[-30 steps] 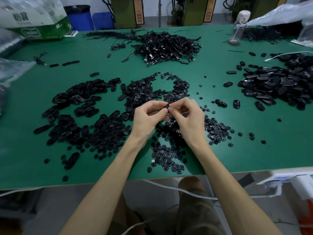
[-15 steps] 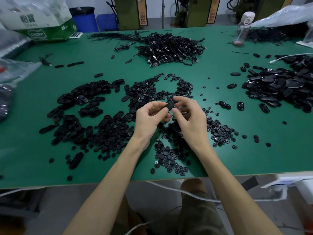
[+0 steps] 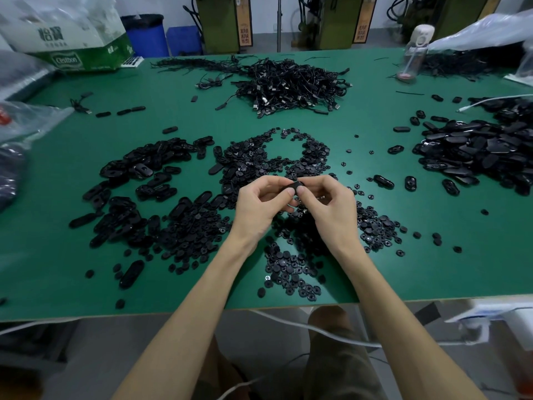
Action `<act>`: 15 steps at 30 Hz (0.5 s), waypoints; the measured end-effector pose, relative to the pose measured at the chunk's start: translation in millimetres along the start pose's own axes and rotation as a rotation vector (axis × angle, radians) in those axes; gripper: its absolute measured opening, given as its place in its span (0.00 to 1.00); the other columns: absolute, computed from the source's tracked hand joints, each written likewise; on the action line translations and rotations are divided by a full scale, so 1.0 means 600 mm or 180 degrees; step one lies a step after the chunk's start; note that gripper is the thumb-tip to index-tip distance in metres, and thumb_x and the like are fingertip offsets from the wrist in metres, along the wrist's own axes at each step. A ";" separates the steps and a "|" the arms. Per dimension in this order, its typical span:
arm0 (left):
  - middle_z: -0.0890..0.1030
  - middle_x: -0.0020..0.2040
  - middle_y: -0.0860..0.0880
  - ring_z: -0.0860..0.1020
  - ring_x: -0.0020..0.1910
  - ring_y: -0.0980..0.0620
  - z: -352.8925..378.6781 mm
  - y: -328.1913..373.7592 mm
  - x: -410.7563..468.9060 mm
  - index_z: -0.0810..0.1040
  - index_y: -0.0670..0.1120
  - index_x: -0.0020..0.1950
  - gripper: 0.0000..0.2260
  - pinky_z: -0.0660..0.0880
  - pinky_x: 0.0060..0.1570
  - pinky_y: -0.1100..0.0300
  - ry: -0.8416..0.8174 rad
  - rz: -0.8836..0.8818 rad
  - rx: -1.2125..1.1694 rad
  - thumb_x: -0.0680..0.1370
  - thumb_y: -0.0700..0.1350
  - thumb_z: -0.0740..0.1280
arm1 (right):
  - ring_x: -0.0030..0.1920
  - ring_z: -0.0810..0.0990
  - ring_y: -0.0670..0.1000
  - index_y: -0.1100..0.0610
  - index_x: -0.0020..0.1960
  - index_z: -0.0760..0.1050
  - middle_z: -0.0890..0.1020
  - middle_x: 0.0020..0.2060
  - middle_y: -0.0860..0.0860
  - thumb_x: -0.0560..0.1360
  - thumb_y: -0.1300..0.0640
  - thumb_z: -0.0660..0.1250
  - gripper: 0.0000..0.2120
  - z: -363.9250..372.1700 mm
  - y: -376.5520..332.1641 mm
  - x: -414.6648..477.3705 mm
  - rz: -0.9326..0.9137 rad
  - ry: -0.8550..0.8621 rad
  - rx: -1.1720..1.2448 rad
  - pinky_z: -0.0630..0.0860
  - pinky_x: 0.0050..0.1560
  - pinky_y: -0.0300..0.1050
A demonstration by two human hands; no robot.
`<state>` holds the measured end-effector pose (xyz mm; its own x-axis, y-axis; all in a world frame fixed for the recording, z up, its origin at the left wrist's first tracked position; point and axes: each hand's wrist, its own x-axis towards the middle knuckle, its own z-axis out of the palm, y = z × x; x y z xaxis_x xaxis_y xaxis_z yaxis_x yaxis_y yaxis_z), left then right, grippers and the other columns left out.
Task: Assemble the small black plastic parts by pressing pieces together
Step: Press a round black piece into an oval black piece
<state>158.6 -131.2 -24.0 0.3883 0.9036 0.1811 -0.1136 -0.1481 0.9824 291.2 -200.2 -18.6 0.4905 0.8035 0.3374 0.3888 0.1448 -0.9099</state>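
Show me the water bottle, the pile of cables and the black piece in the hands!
water bottle (image 3: 413,57): head view, on its clear body.
pile of cables (image 3: 288,85): head view, middle of the heap.
black piece (image 3: 296,186): head view, its rounded top that shows.

hands (image 3: 259,206) (image 3: 331,209): 2 | bottle (image 3: 414,53): 1 | carton (image 3: 83,50): 1 | cable heap (image 3: 291,85): 1

Place: factory assembly workshop.
Table: green table (image 3: 432,269) heaped with black plastic parts (image 3: 161,180) and cables (image 3: 288,85).
Background: machines (image 3: 222,24), plastic bags (image 3: 476,30).
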 end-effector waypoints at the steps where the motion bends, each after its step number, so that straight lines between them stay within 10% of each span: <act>1: 0.86 0.42 0.43 0.85 0.39 0.49 0.000 0.000 0.000 0.81 0.34 0.56 0.07 0.83 0.44 0.57 0.0010 -0.0006 -0.0007 0.78 0.33 0.72 | 0.45 0.85 0.47 0.58 0.55 0.84 0.87 0.44 0.48 0.79 0.61 0.73 0.06 0.000 0.000 0.000 0.0005 -0.0004 0.0009 0.80 0.49 0.41; 15: 0.86 0.48 0.38 0.86 0.46 0.46 -0.001 -0.001 0.000 0.83 0.36 0.54 0.06 0.83 0.51 0.55 0.0066 -0.0075 0.0162 0.78 0.31 0.71 | 0.43 0.85 0.47 0.58 0.52 0.84 0.86 0.42 0.49 0.77 0.64 0.73 0.05 -0.001 -0.009 -0.007 -0.0136 -0.0093 -0.0093 0.81 0.48 0.43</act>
<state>158.1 -130.7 -24.7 0.3711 0.9152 0.1574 -0.0577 -0.1464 0.9875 287.8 -204.8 -15.1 0.4501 0.8135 0.3682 0.4318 0.1627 -0.8872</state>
